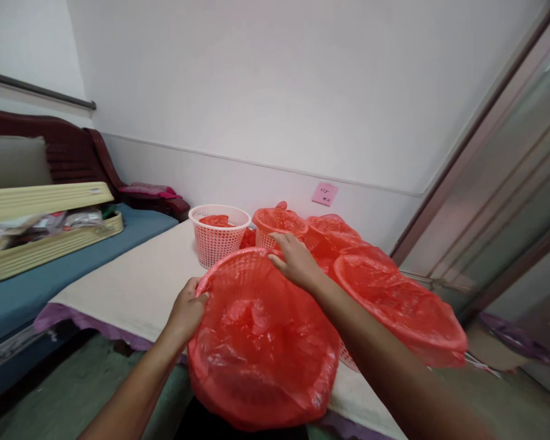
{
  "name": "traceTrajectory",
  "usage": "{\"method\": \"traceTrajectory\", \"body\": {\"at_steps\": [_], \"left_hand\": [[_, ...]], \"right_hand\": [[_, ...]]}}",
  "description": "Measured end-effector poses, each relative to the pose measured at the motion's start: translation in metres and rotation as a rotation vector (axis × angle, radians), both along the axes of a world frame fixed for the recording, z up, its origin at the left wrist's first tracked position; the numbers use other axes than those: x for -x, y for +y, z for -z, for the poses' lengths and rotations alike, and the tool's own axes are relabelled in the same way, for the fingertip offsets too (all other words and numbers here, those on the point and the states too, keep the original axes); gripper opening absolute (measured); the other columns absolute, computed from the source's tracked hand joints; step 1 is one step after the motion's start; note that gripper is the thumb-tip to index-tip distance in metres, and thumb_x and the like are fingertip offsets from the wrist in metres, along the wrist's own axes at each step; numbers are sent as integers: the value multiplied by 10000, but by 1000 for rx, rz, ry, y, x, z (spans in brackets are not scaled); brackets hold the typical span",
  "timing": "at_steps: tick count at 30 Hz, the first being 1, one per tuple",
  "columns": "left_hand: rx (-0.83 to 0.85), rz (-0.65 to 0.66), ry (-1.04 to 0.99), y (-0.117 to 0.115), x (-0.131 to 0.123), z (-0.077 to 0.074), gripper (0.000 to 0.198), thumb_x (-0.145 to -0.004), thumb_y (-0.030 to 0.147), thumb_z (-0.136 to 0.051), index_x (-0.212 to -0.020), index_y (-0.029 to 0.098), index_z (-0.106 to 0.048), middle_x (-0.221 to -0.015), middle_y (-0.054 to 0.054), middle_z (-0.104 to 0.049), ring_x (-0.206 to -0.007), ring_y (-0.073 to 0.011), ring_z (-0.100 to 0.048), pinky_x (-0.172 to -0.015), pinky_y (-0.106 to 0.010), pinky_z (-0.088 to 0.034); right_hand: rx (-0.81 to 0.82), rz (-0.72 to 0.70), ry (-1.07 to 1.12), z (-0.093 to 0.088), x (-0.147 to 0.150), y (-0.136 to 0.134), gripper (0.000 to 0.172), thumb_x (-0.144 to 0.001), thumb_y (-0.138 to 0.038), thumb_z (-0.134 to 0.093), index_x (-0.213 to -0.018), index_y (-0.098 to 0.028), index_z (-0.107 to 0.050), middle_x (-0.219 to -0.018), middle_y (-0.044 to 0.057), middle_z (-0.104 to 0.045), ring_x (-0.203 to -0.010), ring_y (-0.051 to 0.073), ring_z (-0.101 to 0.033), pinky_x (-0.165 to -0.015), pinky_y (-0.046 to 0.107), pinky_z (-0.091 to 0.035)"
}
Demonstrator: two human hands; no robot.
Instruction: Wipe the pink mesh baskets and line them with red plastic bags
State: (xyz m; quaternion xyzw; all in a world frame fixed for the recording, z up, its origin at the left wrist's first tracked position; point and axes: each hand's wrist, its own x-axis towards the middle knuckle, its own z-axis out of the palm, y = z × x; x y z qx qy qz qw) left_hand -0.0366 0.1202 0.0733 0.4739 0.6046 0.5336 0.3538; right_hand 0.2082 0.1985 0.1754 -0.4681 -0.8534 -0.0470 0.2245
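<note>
In front of me a plastic basket is tilted with its mouth toward me, lined with a thin red plastic bag folded over its rim. My left hand is closed round the rim at the upper left, thumb on the bag's edge. At the far side of the rim, my right hand has its fingers stretched out and apart, close to the bag's edge. Whether its fingertips touch the bag, I cannot tell. The basket's outer wall is mostly hidden by the bag.
A pink-white perforated basket with red plastic inside stands behind. Several red-lined baskets, including a near one, crowd the right side of the cloth-covered table. A bed with an open yellow case lies left.
</note>
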Motion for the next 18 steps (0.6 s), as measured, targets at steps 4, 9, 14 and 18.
{"method": "traceTrajectory", "body": {"at_steps": [4, 9, 14, 18], "left_hand": [[43, -19, -58, 9, -6, -5, 197, -722, 128, -508, -900, 188, -570, -728, 19, -638, -611, -158, -600, -578, -266, -459], [93, 14, -40, 33, -16, -15, 27, -860, 169, -598, -879, 150, -594, -734, 32, -613, -583, -105, -567, -554, -247, -471], [179, 51, 4, 65, -19, -17, 209, -913, 339, -608, -864, 136, -616, -717, 31, -602, -550, -89, -549, -514, -235, -476], [203, 76, 31, 83, -18, -12, 209, -918, 342, -602, -886, 136, -622, -729, 26, -612, -555, -90, -558, -517, -236, -482]], "right_hand": [[85, 171, 71, 32, -39, -8, 503, -892, -231, -590, -1364, -99, -479, -1265, 230, -558, -1160, 355, -550, -962, 508, -418], [240, 236, 223, 63, -65, 10, 366, -908, -91, -488, -1266, -156, -528, -1174, 109, -666, -1047, 198, -641, -922, 333, -472], [329, 310, 324, 73, -75, 42, 177, -951, -223, -565, -1103, -150, -619, -1083, 62, -680, -981, 191, -651, -910, 401, -503], [356, 337, 364, 80, -78, 55, 182, -955, -301, -587, -1047, -154, -641, -1057, 53, -678, -959, 186, -651, -889, 405, -522]]}}
